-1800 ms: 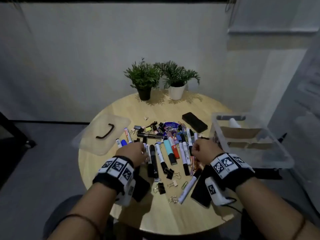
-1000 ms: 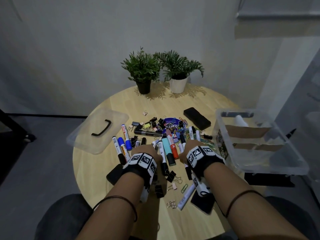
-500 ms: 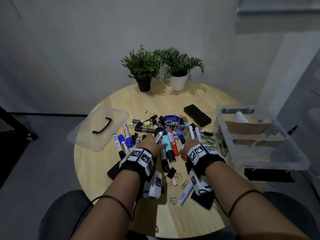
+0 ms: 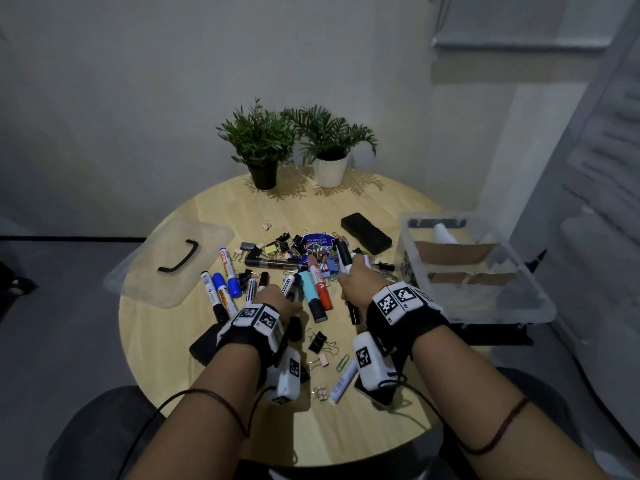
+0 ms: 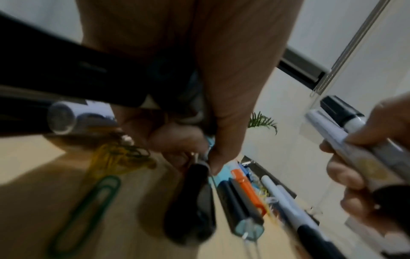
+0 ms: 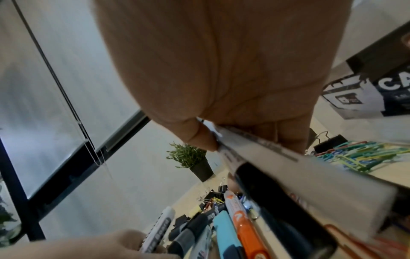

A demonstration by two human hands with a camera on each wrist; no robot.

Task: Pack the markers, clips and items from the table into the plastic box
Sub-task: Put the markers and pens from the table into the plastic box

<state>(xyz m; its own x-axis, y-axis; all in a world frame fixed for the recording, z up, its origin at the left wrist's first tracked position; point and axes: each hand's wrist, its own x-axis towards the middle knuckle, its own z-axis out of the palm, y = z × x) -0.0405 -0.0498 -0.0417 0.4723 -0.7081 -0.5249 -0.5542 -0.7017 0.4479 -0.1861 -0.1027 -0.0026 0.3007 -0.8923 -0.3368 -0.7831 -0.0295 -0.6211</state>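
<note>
Markers, binder clips and paper clips lie heaped mid-table (image 4: 304, 251). My right hand (image 4: 353, 282) grips a bundle of white markers (image 6: 277, 163) with black caps, lifted off the table and tilted up, left of the clear plastic box (image 4: 519, 306). My left hand (image 4: 280, 299) has its fingers curled round black-capped markers (image 5: 193, 196) low over the wood. Beside it lie a teal highlighter (image 4: 311, 296) and an orange marker (image 4: 320, 285). Cardboard dividers and a white bottle are in the box.
The clear lid (image 4: 173, 261) with a black handle lies at the left. Two potted plants (image 4: 263, 147) stand at the back. A black eraser (image 4: 367, 230) lies near the box. Loose clips (image 4: 318, 341) and a white marker (image 4: 343, 381) lie by my wrists.
My right hand has raised its bundle of markers off the table towards the box side. My left hand has closed on markers and shifted slightly forward.
</note>
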